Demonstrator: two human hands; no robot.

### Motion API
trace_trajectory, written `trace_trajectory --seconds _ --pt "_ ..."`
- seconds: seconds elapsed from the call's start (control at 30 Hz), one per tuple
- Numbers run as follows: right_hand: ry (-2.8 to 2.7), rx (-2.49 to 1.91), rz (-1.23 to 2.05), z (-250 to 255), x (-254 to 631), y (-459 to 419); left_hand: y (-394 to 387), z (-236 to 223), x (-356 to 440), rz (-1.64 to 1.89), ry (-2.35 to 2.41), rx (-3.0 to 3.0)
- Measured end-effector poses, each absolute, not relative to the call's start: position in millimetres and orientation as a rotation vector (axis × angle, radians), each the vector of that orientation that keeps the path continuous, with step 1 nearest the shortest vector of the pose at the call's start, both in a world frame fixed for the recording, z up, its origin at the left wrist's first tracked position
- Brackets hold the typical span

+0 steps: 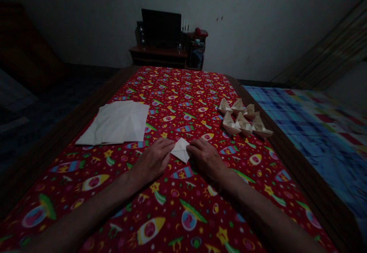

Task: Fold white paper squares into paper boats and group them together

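Observation:
Between my two hands is a small folded piece of white paper (181, 150), roughly diamond-shaped with creases across it. My left hand (156, 155) is closed at its left corner, with the fingertips on the edge. On the opposite corner, my right hand (207, 156) is closed with its fingers curled over the paper. Beyond my left hand lies a fanned stack of white paper sheets (120, 123). Several folded paper boats (243, 125) stand in two rows past my right hand.
A red cloth (183, 92) printed with rockets and stars covers the surface under my hands, with dark wooden edges (258, 104) at the sides. At the far end a black monitor (161, 27) stands on a brown desk (159, 52). Blue checked fabric (301, 127) lies to the right.

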State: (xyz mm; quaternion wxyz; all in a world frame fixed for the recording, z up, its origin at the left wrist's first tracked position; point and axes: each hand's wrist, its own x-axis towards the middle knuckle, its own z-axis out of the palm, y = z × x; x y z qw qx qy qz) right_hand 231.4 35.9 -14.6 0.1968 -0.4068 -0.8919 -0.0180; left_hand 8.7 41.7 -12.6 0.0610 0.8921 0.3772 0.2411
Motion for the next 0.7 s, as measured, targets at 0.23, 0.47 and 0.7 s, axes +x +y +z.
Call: trace_trajectory --seconds 0.23,0.47,0.7 --pt "-2.478 -1.170 0.001 -13 227 35 42 -6 18 0.594 1.574 2.712" --pt "-2.404 -1.222 0.118 0 223 31 55 4 27 0.557 1.543 2.192" --pt "-2.322 -1.254 0.256 17 207 21 49 22 39 0.757 1.284 2.055"
